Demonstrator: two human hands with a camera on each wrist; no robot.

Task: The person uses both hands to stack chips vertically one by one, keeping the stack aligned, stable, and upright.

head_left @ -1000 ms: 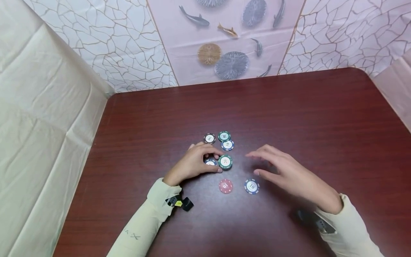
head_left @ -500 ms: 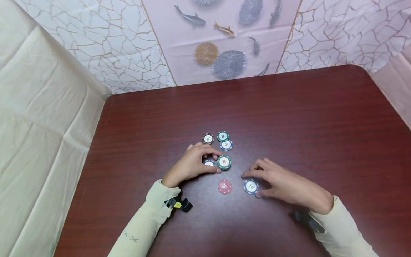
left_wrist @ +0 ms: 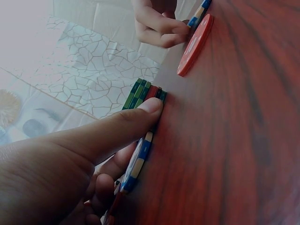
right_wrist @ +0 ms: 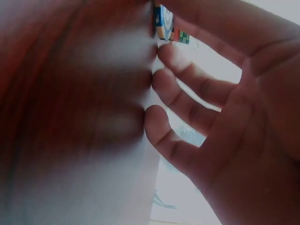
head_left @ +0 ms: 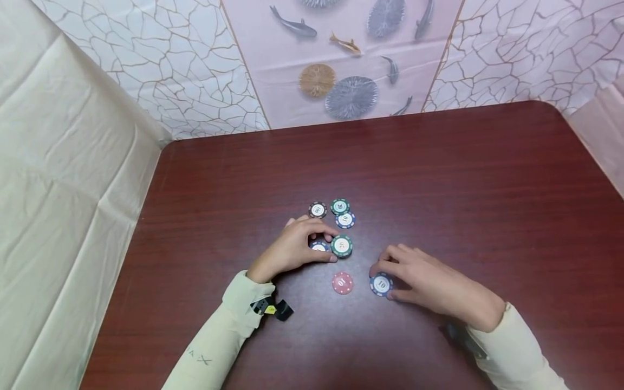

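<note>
My left hand [head_left: 287, 246] holds a short stack of poker chips [head_left: 342, 246] between thumb and fingers. A green chip marked 20 tops it; the left wrist view shows green, red and dark edges in the stack [left_wrist: 140, 96]. Under that hand lies a partly covered blue chip [head_left: 319, 246]. My right hand [head_left: 429, 281] pinches a blue poker chip [head_left: 381, 284] marked 10 by its edges, flat on the table. Its other fingertips [right_wrist: 157, 119] rest on the tabletop in the right wrist view. Between the hands, nearer the body, lies a pink-red chip [head_left: 343, 283].
Beyond the left hand lie a black chip [head_left: 318, 209] marked 100 and a green chip [head_left: 339, 206] overlapping a blue-and-white one [head_left: 345, 220]. The dark red wooden table [head_left: 439, 162] meets patterned cloth [head_left: 190, 65] at the back and plain cloth [head_left: 68, 179] at the left.
My right hand has come down and to the left, from above the table to the blue chip, and its thumb and fingers have closed on the edges. The left hand stays on the stack.
</note>
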